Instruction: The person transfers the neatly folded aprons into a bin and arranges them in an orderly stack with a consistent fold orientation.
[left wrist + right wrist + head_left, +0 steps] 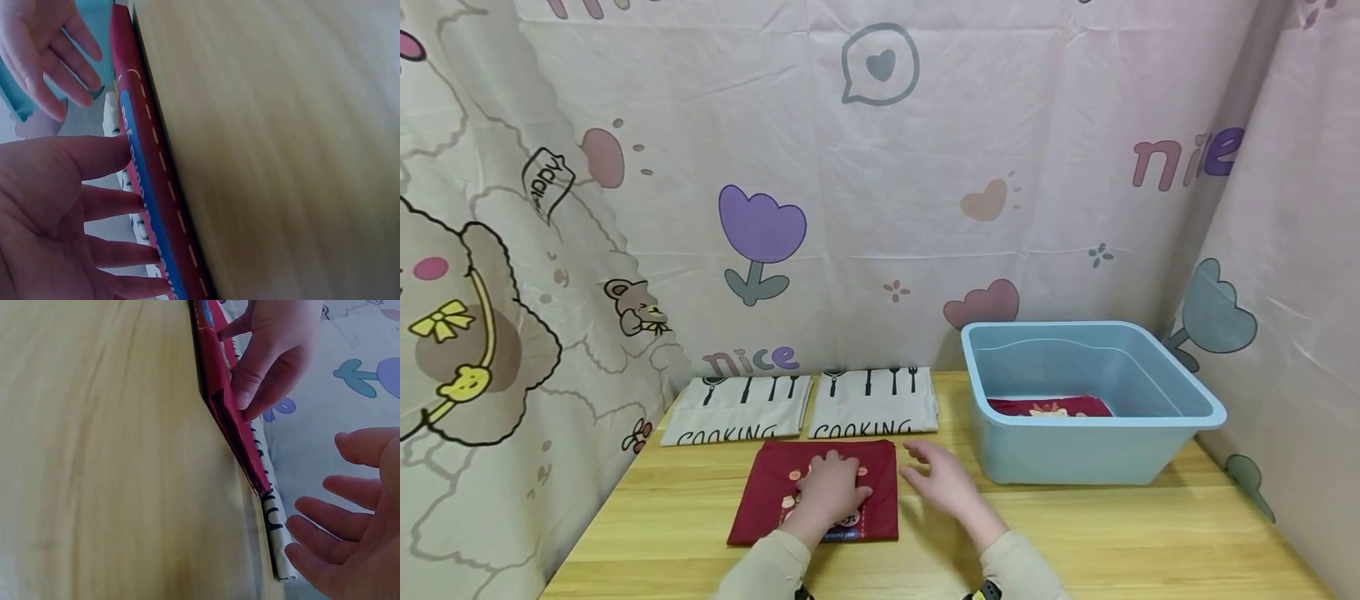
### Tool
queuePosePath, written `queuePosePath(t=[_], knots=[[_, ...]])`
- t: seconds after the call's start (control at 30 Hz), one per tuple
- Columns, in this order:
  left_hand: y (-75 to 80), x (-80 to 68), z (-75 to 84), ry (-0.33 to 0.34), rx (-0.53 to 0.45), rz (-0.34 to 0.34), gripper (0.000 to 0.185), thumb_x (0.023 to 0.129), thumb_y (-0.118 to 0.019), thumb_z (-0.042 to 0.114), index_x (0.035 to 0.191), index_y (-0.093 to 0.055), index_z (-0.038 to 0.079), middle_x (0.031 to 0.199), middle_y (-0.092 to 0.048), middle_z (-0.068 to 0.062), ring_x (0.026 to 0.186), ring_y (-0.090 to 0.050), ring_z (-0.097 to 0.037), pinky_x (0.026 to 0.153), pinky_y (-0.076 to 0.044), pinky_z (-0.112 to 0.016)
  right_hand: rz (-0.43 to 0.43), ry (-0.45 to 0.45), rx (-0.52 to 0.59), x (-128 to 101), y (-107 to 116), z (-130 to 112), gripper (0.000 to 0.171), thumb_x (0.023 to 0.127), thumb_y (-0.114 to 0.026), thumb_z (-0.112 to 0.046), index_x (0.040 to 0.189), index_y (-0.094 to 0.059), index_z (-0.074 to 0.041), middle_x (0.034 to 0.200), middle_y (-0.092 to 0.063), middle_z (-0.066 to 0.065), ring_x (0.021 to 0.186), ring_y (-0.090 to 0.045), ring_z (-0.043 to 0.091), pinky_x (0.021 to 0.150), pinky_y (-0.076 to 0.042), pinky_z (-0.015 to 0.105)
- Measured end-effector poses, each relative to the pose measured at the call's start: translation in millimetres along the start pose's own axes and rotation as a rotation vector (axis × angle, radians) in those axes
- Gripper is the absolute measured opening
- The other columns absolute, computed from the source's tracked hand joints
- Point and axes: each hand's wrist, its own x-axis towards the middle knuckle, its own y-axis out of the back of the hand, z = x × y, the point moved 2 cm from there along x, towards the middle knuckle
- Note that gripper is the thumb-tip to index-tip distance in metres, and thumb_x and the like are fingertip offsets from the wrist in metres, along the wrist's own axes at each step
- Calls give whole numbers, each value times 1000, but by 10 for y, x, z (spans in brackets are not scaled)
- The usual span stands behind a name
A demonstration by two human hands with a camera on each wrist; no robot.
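— Hands first: what is each one doing?

— Left hand (827, 492) lies flat, fingers straight and spread, pressing on the folded dark red cloth (775, 492). It grips nothing; the left wrist view shows the fingers (106, 203) stretched out against the cloth's edge (156, 206).

— And the other?

— Right hand (943, 483) is open too, fingers relaxed and spread. It sits just beside the red cloth's right edge, low over the bare table (1150, 533), holding nothing. I cannot tell whether it touches the wood.

— Where does that red cloth lie?

— Near the front edge of the table, left of the middle. It is folded into a rough square with small pale printed figures on top and a blue strip along its near edge.

— What else is on the table?

— Two folded cream cloths printed "COOKING", side by side along the back edge: the left cream cloth (737, 410) and the right cream cloth (874, 404). The red cloth's far edge lies just beside the right one. Toward the back right corner stands a light blue plastic tub (1090, 454), with another red cloth (1048, 407) flat on its bottom.
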Motion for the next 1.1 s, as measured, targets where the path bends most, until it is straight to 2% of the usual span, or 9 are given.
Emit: queuePosePath(t=[0.27, 0.4, 0.53, 0.7, 0.8, 0.97, 1.1], knots=[[-75, 9, 125, 12, -6, -17, 43, 82, -79, 40, 108, -70, 7, 108, -58, -21, 101, -52, -44, 72, -44, -77, -4, -57, -26, 9, 61, 20, 42, 95, -66, -19, 130, -59, 3, 124, -63, 21, 112, -62, 37, 93, -50, 52], [-21, -7, 88, -10, -82, -6, 44, 82, -79, 37, 111, -69, 5, 104, -60, -18, 99, -55, -40, 75, -49, -68, 5, -50, -33, 5, 72, 23, 41, 95, -67, -19, 129, -60, 3, 123, -63, 20, 109, -63, 37, 92, -51, 51], [85, -38, 19, -42, -167, 11, 46, 83, -77, 35, 115, -69, 3, 100, -63, -14, 95, -60, -35, 78, -53, -56, 11, -41, -30, -6, 76, 28, 41, 94, -68, -18, 128, -60, 4, 122, -64, 21, 106, -64, 37, 90, -52, 51], [224, -100, -102, -78, -254, 40, 49, 87, -74, 34, 121, -67, 1, 110, -68, -15, 103, -63, -35, 86, -51, -54, 9, -34, 11, -22, 73, 33, 42, 93, -68, -17, 128, -59, 5, 120, -64, 23, 105, -64, 40, 90, -51, 52], [300, -133, -195, -99, -288, 70, 48, 87, -74, 31, 123, -65, 0, 114, -68, -16, 103, -65, -35, 87, -51, -52, 3, -38, 40, -30, 66, 40, 43, 94, -68, -16, 129, -58, 6, 120, -64, 24, 105, -64, 41, 91, -51, 53], [372, -158, -359, -77, -299, 97, 48, 88, -73, 29, 127, -64, 2, 112, -69, -13, 94, -67, -29, 82, -54, -49, 4, -43, 61, -39, 62, 28, 42, 94, -67, -16, 129, -58, 6, 119, -64, 24, 105, -64, 41, 91, -51, 53], [401, -170, -484, -48, -304, 113, 47, 89, -73, 27, 128, -64, 2, 109, -70, -13, 93, -66, -28, 81, -54, -49, 11, -41, 70, -44, 58, 12, 41, 94, -67, -15, 129, -58, 6, 117, -65, 23, 103, -65, 39, 89, -52, 51]])
